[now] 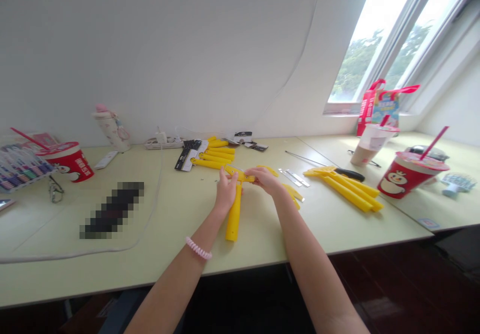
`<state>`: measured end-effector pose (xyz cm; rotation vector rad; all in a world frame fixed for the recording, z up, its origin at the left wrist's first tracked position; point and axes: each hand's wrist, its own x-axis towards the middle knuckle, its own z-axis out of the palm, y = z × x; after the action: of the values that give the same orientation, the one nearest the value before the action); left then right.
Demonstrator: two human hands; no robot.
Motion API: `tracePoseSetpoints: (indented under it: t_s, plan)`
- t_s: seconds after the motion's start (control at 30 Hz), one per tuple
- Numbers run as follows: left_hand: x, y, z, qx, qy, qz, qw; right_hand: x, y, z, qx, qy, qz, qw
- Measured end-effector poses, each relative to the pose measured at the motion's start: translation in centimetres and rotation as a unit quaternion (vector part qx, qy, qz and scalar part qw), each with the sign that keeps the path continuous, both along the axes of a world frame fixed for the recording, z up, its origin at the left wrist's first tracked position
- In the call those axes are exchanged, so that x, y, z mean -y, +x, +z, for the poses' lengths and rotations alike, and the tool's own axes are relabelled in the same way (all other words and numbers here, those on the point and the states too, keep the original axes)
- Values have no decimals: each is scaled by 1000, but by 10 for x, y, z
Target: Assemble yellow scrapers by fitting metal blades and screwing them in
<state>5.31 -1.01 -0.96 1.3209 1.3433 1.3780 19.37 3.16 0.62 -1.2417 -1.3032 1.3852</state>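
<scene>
Yellow plastic piece [234, 214], one, long arm running toward the front edge of a pale green desk [176, 224], top end pinched between left hand [226, 191] and right hand [264, 180], fingers curled closely round it. Further yellow strips: one bundle [348, 189] right of the hands, one heap [213, 154] beyond them, beside black-and-white card packets [185, 158]. Pink coil bracelet [198, 248], left wrist.

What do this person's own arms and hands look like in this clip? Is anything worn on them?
Both forearms are bare, with no sleeves in view, and neither the left hand nor the right hand wears a glove. The left wrist carries a pink coiled spiral bracelet; the right wrist shows no band.
</scene>
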Motion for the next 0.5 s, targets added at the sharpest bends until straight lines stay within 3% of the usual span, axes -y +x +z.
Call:
tracePoseSetpoints:
  t_s: [0.1,0.2,0.3,0.5]
  plan:
    - [5,-4,3,-190,128,67,971,-1,3,-1,10,-6,-32,999]
    - [12,-5,7,-358,199,19,912,-2,7,-1,16,-4,-45,999]
    - [18,-4,7,-446,195,-37,873,-2,10,-1,34,-7,-53,998]
    - [22,-2,9,-504,155,-64,847,-4,12,-3,47,-11,-59,997]
